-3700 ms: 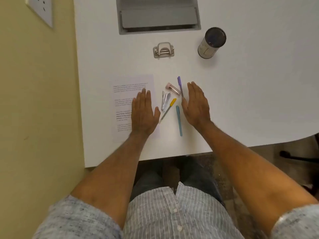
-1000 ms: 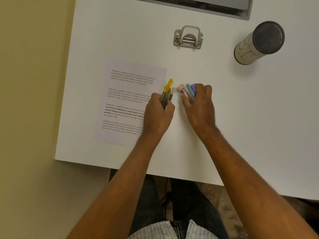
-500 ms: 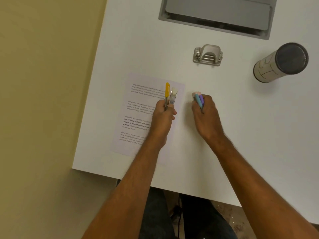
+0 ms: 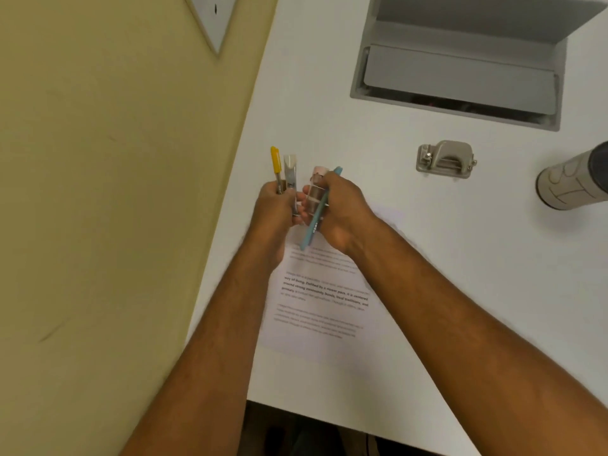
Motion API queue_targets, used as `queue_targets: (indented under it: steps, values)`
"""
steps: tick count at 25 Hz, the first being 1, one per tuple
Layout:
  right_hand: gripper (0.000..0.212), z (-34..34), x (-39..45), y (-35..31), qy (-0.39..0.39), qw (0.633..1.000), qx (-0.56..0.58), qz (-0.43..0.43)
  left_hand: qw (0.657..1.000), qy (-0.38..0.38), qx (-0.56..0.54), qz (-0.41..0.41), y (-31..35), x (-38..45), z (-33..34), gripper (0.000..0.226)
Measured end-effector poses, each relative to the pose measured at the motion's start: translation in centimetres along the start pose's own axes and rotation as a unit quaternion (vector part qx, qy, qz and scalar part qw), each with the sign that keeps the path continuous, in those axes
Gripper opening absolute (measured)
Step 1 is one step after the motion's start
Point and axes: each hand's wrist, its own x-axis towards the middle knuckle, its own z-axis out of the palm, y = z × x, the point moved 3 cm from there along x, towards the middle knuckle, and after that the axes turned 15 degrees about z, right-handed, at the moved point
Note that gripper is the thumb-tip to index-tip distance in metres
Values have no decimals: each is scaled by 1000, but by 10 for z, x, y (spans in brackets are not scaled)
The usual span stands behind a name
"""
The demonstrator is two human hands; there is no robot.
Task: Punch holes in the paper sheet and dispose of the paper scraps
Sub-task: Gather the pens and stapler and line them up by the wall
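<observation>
The printed paper sheet (image 4: 320,307) lies flat on the white desk (image 4: 427,258), partly under my forearms. A metal hole punch (image 4: 445,159) sits farther back, right of my hands and apart from them. My left hand (image 4: 274,212) is closed around a yellow-capped pen (image 4: 275,162) and a silver stapler-like tool (image 4: 290,169), held upright. My right hand (image 4: 339,209) grips a teal pen (image 4: 317,215) and a pink item (image 4: 317,177). Both hands meet above the sheet's top edge.
A cylindrical container (image 4: 572,182) with a dark lid lies at the right edge. A grey cable hatch (image 4: 460,77) is set into the desk at the back. The yellow wall (image 4: 115,192) with a socket (image 4: 214,18) runs along the desk's left side.
Both hands have lifted off the desk with their items and come together over the sheet's top. The view has shifted, so the desk sits farther right.
</observation>
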Motion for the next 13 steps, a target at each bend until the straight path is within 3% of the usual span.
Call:
queue_targets:
  steps: [6,13]
  values:
    - [21,62,28,-16,27,995,-96,-28,994,19,89,60,-2,57,-30,25]
    - [20,84,71,-13,78,988,-108,-83,972,55,195,122,-14,80,-37,28]
